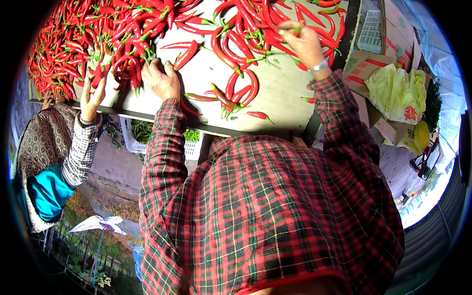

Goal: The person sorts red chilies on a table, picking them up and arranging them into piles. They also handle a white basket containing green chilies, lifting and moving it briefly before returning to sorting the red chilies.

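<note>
My left hand (162,81) rests at the near side of a heap of red chili peppers (129,33), its fingertips by some green stems. Its thumb and fingers are apart, with no pepper seen between them. Just right of the thumb lies a single red chili (187,55). Over the peppers at the right, my right hand (305,43) pinches a chili pepper (297,30); its green stem end shows and the rest is mostly hidden. Between my hands, several long red chilies (236,51) lie loosely spread. A smaller cluster (239,92) sits nearer to me.
The pale sorting table (280,99) has a dark raised edge. At the left, another person's hand (92,97) holds a red pepper. White plastic crates (137,146) with green peppers stand below the table. Cardboard boxes (363,62) and a yellow plastic bag (396,92) are at the right.
</note>
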The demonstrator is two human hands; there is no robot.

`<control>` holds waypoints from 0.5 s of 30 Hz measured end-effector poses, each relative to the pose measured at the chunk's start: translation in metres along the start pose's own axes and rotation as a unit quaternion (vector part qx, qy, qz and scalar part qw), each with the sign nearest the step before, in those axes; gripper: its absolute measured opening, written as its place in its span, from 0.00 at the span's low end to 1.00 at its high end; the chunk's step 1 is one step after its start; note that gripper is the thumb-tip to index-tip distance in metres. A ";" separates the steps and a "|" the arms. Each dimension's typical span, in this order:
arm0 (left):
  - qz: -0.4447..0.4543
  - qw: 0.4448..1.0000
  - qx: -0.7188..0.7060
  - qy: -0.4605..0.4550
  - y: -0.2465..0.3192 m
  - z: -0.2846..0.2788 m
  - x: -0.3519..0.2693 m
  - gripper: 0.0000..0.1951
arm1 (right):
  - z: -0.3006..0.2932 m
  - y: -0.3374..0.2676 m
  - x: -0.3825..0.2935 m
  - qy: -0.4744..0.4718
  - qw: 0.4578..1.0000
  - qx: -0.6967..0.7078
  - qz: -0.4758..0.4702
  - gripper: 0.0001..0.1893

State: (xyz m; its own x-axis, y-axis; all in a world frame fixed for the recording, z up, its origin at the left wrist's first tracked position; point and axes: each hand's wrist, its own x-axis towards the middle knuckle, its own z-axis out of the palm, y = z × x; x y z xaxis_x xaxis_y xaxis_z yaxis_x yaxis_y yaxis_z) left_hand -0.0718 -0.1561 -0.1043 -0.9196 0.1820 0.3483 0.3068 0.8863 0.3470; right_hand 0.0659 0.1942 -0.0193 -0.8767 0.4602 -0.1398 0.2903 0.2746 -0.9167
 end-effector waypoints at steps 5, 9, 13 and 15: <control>0.016 0.997 -0.024 0.065 0.003 -0.001 -0.003 0.14 | 0.044 0.009 0.011 -0.044 0.965 -0.204 -0.161 0.19; -0.032 0.996 -0.073 0.030 0.019 -0.023 0.009 0.17 | 0.046 0.004 0.013 -0.079 0.992 -0.093 0.026 0.11; -0.020 0.997 -0.052 0.053 0.015 -0.020 0.003 0.17 | 0.040 0.014 0.004 -0.103 0.992 -0.070 -0.030 0.04; -0.003 0.997 -0.060 0.047 0.014 -0.021 0.009 0.16 | 0.039 0.021 0.001 -0.111 0.993 -0.028 -0.039 0.04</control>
State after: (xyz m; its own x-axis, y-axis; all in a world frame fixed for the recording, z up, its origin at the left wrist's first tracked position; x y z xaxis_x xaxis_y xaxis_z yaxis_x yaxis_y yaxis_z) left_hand -0.0703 -0.1508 -0.0785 -0.8965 0.1312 0.4233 0.3332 0.8293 0.4487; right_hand 0.0562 0.1677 -0.0533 -0.9586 0.2394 -0.1542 0.2337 0.3515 -0.9066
